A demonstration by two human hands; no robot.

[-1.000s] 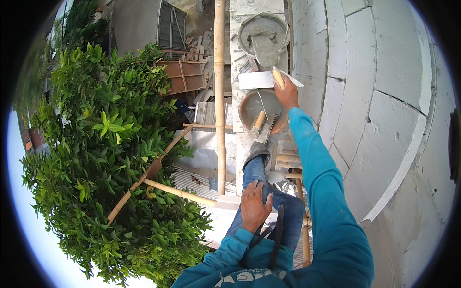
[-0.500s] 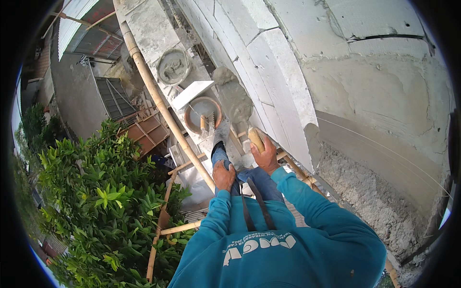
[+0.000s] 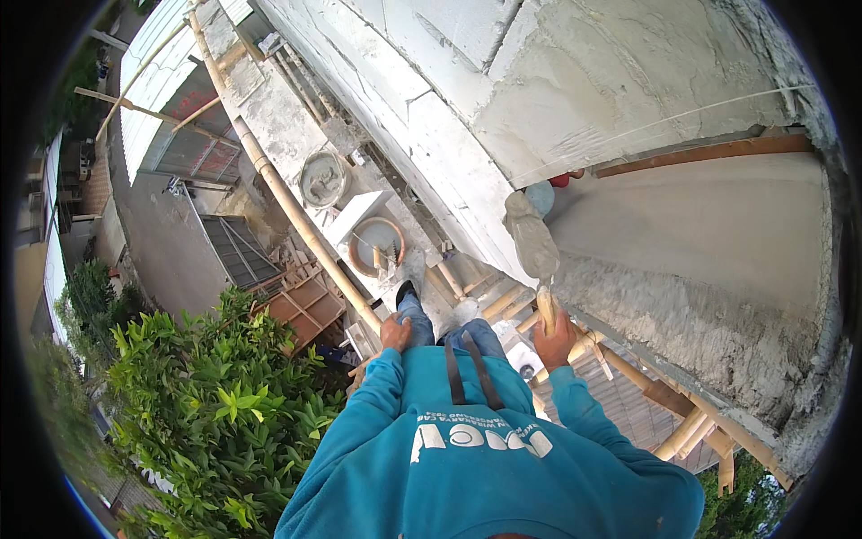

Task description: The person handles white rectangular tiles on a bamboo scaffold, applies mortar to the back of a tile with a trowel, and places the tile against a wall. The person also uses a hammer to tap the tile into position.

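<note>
My right hand (image 3: 554,340) is closed around the wooden handle of a trowel (image 3: 547,310). A thick load of wet grey mortar (image 3: 532,238) covers its blade, beside the end of the white block wall (image 3: 467,184). Left of my bent knee, my left hand (image 3: 394,333) is curled at the bamboo pole (image 3: 285,198); its fingertips are hidden. Ahead of my foot, a round orange-rimmed basin (image 3: 402,241) holds greyish water and a toothed tool with a wooden handle (image 3: 377,258). A white block (image 3: 359,216) leans between it and a farther mortar bucket (image 3: 324,180).
I am on a narrow raised platform, with bamboo scaffolding (image 3: 682,436) at lower right. A rough concrete ledge (image 3: 682,332) and a taut string line (image 3: 664,124) lie to the right. Something red (image 3: 564,180) shows behind the wall's end. A leafy tree (image 3: 224,404) grows below left.
The trowel has swung up and right, mortar now on its blade, to the wall's end. My left hand has shifted off my knee to the bamboo pole. My view has turned right.
</note>
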